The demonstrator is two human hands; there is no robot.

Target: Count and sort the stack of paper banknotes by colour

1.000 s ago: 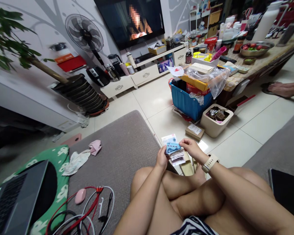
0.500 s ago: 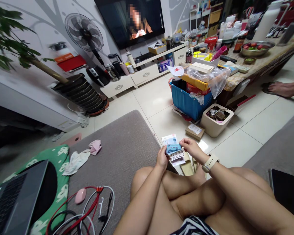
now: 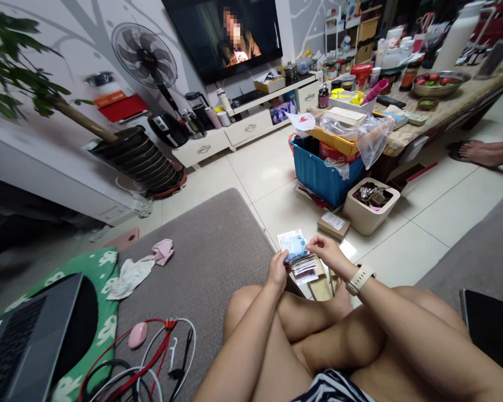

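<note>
The camera sits on my head, looking forward and down over my crossed legs. My left hand and right hand, holding the cards, are close, low in the middle. Beyond them it faces the floor, the bin and the TV on the far wall, with the table at upper right.

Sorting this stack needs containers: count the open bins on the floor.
2: the blue bin by the table, and the beige bin just in front of it; others may be hidden.
</note>
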